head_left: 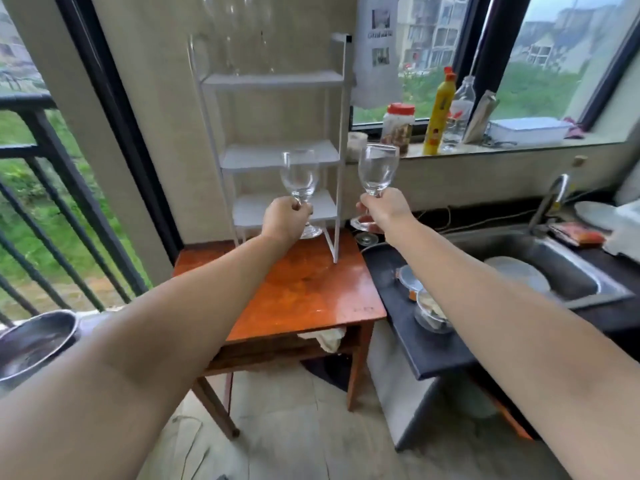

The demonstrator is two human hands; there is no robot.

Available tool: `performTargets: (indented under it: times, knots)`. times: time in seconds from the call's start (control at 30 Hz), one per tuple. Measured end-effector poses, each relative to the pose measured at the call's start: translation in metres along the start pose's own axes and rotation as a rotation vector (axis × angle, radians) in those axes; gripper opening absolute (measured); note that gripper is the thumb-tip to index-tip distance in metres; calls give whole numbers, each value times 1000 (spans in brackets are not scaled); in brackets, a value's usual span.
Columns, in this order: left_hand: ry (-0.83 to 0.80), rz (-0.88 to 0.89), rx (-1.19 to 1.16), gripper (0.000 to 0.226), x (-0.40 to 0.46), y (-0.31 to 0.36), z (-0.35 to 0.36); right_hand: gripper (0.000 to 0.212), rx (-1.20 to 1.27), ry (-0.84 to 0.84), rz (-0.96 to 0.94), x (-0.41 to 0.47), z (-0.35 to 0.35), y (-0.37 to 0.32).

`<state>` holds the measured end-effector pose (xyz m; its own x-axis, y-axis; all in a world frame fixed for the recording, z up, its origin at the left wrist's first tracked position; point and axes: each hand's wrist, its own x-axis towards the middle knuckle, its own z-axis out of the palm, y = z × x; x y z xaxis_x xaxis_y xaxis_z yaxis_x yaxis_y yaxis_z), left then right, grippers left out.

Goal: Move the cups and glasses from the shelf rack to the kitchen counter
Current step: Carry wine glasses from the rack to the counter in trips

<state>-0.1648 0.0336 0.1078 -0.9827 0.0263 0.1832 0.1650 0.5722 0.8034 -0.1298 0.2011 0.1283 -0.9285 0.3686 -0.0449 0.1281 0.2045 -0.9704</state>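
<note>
Two clear stemmed glasses (300, 178) (376, 169), upright, each hand's grip at stem

From my remote feed I see two bare forearms reaching in from the bottom corners, no sleeves showing, ending in the left hand (284, 220) and the right hand (385, 207), both without gloves, watches or bracelets.
</note>
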Motion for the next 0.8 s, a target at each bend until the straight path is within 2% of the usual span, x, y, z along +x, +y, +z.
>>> performTargets:
  times: [0.17, 0.33, 0.43, 0.5, 0.6, 0.73, 0.8]
  knots:
    - [-183, 1, 51, 31, -45, -8, 70, 10, 69, 142, 165, -42, -58, 64]
    - [-340, 66, 80, 32, -97, 12, 142, 26, 31, 305, 268, -87, -129, 128]
    - [-450, 115, 99, 37, -140, 38, 186, 20, 86, 371, 349, -128, -176, 154]
    - [-557, 153, 97, 42, -178, 59, 218, 10, 98, 421, 403, -165, -214, 173]
    - [-686, 204, 72, 39, -238, 90, 268, 10, 103, 515, 466, -223, -274, 207]
    - [-841, 245, 76, 38, -339, 140, 331, 26, 151, 718, 562, -307, -363, 251]
    - [-916, 288, 80, 41, -392, 163, 361, 27, 109, 794, 598, -350, -407, 272]
